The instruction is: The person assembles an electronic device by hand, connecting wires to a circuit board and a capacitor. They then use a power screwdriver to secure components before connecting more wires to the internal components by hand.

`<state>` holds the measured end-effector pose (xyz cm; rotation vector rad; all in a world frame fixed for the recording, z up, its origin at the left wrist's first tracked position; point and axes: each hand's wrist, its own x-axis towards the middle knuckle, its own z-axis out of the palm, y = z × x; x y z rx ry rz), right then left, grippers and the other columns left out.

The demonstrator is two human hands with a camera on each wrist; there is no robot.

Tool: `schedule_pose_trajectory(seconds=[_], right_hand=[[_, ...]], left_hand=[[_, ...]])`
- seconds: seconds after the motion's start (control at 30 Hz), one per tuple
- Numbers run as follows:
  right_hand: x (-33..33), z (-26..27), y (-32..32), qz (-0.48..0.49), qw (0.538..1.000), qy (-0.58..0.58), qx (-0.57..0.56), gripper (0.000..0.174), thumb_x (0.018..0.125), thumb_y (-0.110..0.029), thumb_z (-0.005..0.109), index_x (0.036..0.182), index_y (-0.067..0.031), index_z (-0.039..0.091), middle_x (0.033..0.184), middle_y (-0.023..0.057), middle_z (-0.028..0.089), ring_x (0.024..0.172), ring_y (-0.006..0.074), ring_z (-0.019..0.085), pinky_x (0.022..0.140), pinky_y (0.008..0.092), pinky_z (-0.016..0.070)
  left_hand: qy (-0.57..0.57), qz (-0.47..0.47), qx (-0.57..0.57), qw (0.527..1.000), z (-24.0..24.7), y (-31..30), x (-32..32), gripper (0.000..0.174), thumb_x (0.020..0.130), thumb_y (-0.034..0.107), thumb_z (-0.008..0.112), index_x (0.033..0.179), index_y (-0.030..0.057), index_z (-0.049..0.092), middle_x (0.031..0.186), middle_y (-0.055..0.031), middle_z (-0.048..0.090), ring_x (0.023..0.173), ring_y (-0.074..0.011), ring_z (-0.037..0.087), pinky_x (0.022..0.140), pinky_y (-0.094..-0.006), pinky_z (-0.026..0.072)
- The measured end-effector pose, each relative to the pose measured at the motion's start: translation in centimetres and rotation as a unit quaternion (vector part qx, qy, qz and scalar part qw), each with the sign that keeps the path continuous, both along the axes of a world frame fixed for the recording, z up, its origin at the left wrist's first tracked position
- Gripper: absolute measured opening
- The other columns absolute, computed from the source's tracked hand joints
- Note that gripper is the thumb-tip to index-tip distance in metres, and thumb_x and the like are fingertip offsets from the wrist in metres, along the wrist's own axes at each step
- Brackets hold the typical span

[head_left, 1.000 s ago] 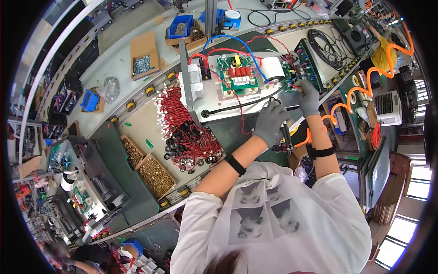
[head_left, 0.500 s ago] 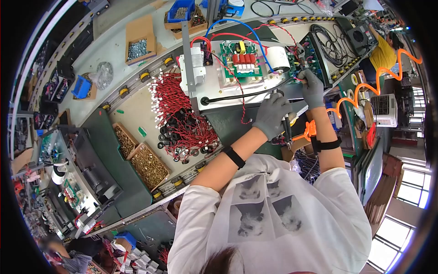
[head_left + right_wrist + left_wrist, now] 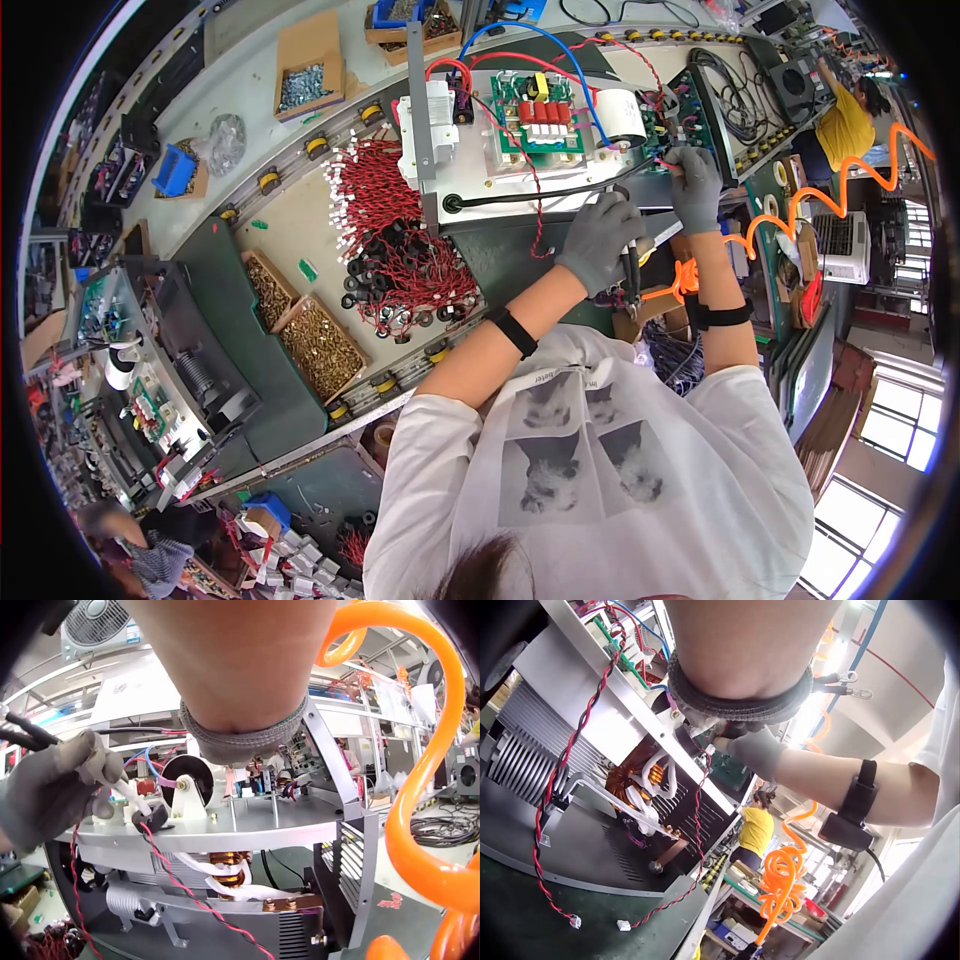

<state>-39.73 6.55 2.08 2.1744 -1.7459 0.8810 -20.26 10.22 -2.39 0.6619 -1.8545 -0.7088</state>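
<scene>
My gloved left hand (image 3: 600,240) is at the front edge of an open metal power unit (image 3: 500,193). In the right wrist view its fingers pinch a white-sleeved lead (image 3: 124,787) that runs into a small black ring core (image 3: 154,817) with a red-and-black twisted wire (image 3: 176,877). Black cables with metal lugs (image 3: 847,686) stick out by that hand. My gloved right hand (image 3: 697,188) has its fingers curled at the green circuit board (image 3: 690,128), pinching a thin pink-ended wire (image 3: 666,165). A white capacitor (image 3: 620,117) stands left of it. The right wrist view hides the right fingertips.
Many red twisted wires with black ring cores (image 3: 400,260) lie left of the unit, beside boxes of brass fasteners (image 3: 322,348). An orange coiled hose (image 3: 790,215) hangs close to my right arm. Another person in yellow (image 3: 842,128) works at the far right.
The head view has shifted, so the bench sits slightly differently. Both hands keep to the same places at the unit's front and the circuit board, with only small finger movements.
</scene>
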Motion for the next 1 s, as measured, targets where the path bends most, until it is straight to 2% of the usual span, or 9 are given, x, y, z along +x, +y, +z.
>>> schedule_pose_trajectory(seconds=[0.37,0.47,0.53,0.57,0.63,0.73,0.8,0.87,1.0], right_hand=[[-1.2,-1.2,0.2,-0.015,0.998,0.034,0.047,0.013,0.075,-0.001,0.055,0.083,-0.0093,0.059,0.08,0.0074,0.061,0.078,0.0298,0.057,0.066,0.0384,0.0471],[0.0,-0.9,1.1,-0.027,0.997,0.067,-0.016,0.016,0.077,-0.005,0.055,0.089,-0.0119,0.062,0.079,0.0071,0.062,0.079,0.029,0.058,0.066,0.0391,0.0479],[0.3,-1.3,1.7,-0.124,0.981,0.145,0.027,0.019,0.078,-0.013,0.057,0.095,-0.0143,0.065,0.077,0.0072,0.063,0.075,0.0293,0.059,0.064,0.0398,0.0489],[0.2,-1.6,1.7,-0.123,0.981,0.144,0.029,0.019,0.078,-0.013,0.057,0.095,-0.0143,0.065,0.077,0.0072,0.063,0.075,0.0293,0.059,0.064,0.0398,0.0489],[-0.1,-2.2,1.8,-0.142,0.978,0.15,0.032,0.022,0.077,-0.018,0.059,0.097,-0.0149,0.065,0.077,0.0086,0.063,0.07,0.0306,0.061,0.062,0.0408,0.0492],[-0.2,-1.9,1.5,-0.164,0.969,0.158,0.094,0.025,0.073,-0.015,0.058,0.097,-0.0139,0.065,0.082,0.0097,0.064,0.07,0.0305,0.062,0.061,0.0405,0.0499],[0.2,-1.9,1.4,-0.177,0.962,0.165,0.125,0.025,0.073,-0.016,0.058,0.096,-0.0123,0.065,0.08,0.0108,0.064,0.069,0.0314,0.062,0.061,0.0411,0.0498],[0.5,-2.4,1.5,-0.193,0.954,0.17,0.154,0.024,0.073,-0.017,0.059,0.096,-0.0107,0.065,0.077,0.0119,0.063,0.069,0.0324,0.062,0.06,0.0417,0.0497],[0.9,-3.2,1.8,-0.22,0.941,0.18,0.182,0.03,0.074,-0.016,0.057,0.102,-0.0056,0.06,0.08,0.0137,0.064,0.071,0.0328,0.063,0.065,0.0423,0.05]], left_hand=[[-0.018,-0.007,0.016,1.0,-0.2,0.2,-0.1,0.015,0.072,0.023,0.067,0.077,0.01,0.062,0.091,-0.0058,0.057,0.096,-0.0289,0.05,0.087,-0.0408,0.0414],[-0.021,-0.004,0.013,1.0,-0.2,0.2,-0.1,0.015,0.073,0.024,0.066,0.077,0.0102,0.062,0.092,-0.0058,0.057,0.097,-0.0291,0.05,0.087,-0.0405,0.0413],[-0.022,-0.013,0.027,0.999,-0.1,0.3,0.1,0.015,0.073,0.024,0.066,0.078,0.0103,0.061,0.092,-0.0058,0.057,0.097,-0.0293,0.05,0.087,-0.04,0.0412],[-0.023,-0.013,0.029,0.999,-0.1,0.2,0.1,0.015,0.073,0.024,0.066,0.078,0.0103,0.061,0.092,-0.0058,0.057,0.097,-0.0293,0.05,0.087,-0.04,0.0412],[0.002,0.006,0.002,1.0,-0.2,0.2,-0.1,0.014,0.07,0.022,0.067,0.07,0.0109,0.059,0.086,-0.0041,0.057,0.094,-0.0249,0.052,0.072,-0.0379,0.0428],[0.011,0.011,-0.008,1.0,-0.1,0.1,-0.2,0.014,0.07,0.022,0.067,0.07,0.0107,0.058,0.085,-0.0038,0.056,0.091,-0.0247,0.053,0.072,-0.0379,0.0429],[0.013,0.019,-0.018,1.0,0.2,0.1,-0.1,0.014,0.069,0.021,0.067,0.071,0.0108,0.058,0.085,-0.0034,0.056,0.09,-0.0245,0.053,0.072,-0.038,0.0428],[-0.036,-0.015,0.036,0.999,0.5,0.3,0.1,0.012,0.073,0.021,0.066,0.077,0.0112,0.061,0.092,-0.0058,0.057,0.098,-0.03,0.051,0.082,-0.0409,0.0425],[-0.055,-0.063,0.101,0.991,1.1,0.2,0.5,0.012,0.073,0.02,0.066,0.08,0.0125,0.06,0.094,-0.0057,0.058,0.1,-0.0297,0.052,0.079,-0.0419,0.0437]])
